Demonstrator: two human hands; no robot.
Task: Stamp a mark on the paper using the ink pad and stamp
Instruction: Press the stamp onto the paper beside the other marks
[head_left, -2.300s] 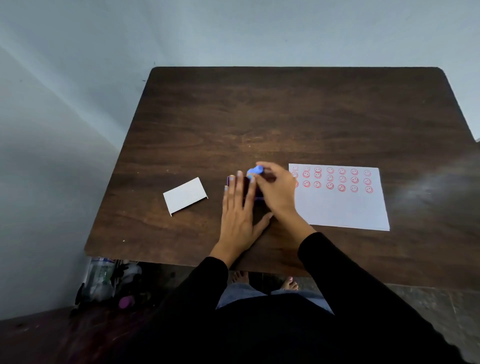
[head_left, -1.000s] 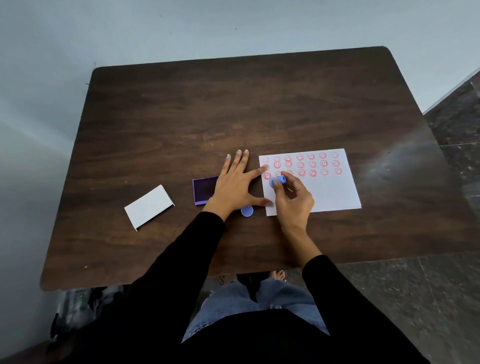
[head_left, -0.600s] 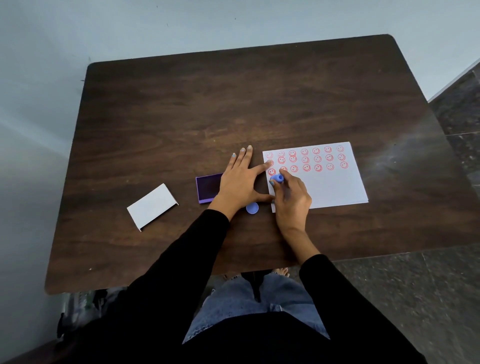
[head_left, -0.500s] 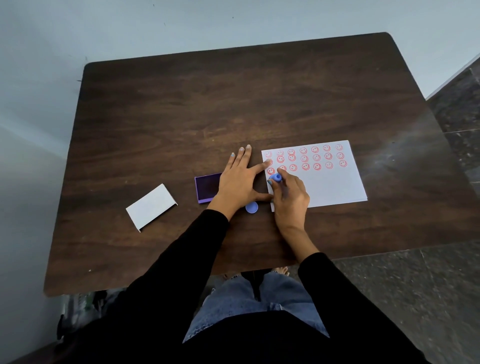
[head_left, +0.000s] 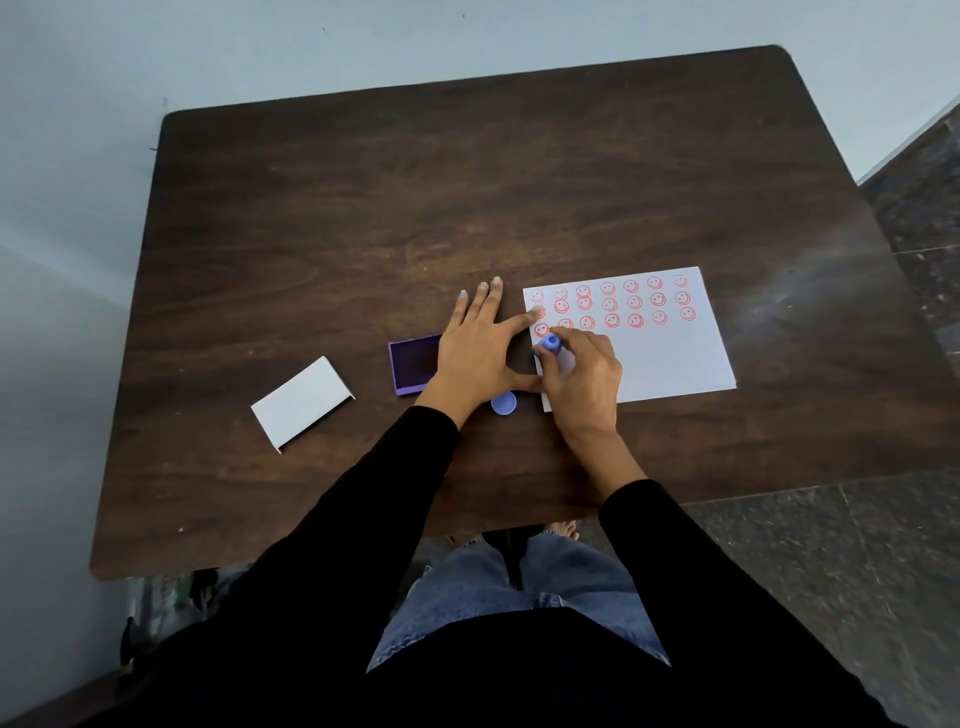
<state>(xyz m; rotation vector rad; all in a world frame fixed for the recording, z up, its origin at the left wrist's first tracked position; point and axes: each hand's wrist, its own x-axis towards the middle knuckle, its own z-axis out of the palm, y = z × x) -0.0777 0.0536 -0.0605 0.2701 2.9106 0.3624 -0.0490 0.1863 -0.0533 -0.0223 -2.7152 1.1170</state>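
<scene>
The right hand (head_left: 582, 379) pinches the small, light, rigid stamp (head_left: 550, 344) by its top over the paper (head_left: 670, 358), whose thin, slide-prone edge the left hand's (head_left: 480, 353) spread fingers pin.

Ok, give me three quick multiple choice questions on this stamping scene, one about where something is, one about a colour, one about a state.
1. Where is the ink pad?
A. Left of the paper
B. On the paper
C. At the table's far edge

2. What colour are the smiley marks?
A. Blue
B. Red
C. Green

3. What is the right hand doing?
A. Lying flat and open
B. Holding the stamp
C. Lifting the paper

Answers: 1 A, it sits beside the left hand; 2 B, the rows print red; 3 B, fingers grip the blue stamp over the paper.
</scene>
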